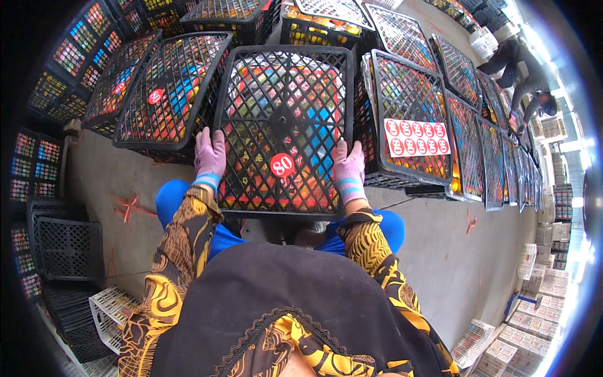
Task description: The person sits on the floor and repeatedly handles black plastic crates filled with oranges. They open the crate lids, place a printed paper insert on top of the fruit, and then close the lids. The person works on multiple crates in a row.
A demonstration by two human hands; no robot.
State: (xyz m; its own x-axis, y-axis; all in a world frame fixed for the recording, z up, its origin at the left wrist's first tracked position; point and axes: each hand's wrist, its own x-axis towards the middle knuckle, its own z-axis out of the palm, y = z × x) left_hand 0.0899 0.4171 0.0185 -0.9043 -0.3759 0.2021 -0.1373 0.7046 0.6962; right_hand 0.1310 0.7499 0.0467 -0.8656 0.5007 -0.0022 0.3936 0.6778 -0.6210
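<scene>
A black plastic crate with a lattice lid [282, 120] stands before me, fruit and printed wrapping showing through it. A round red sticker [282, 165] bearing a number lies on the lid's near part. My left hand [210, 155], in a pinkish knitted glove, grips the crate's left side near its front corner. On the right side, my right hand [348, 165] in a matching glove grips the edge. A sheet of round red stickers [417, 137] rests on the lid of the neighbouring crate [411, 99] at right. What my fingers do beneath the rims is partly hidden.
Lidded crates [172, 89] with red stickers stand at left; a row of them [464, 132] runs off right. A person in dark clothes [523, 75] bends over its far end. Empty black crates [68, 247], a white crate [110, 315] and red string [129, 207] lie behind left.
</scene>
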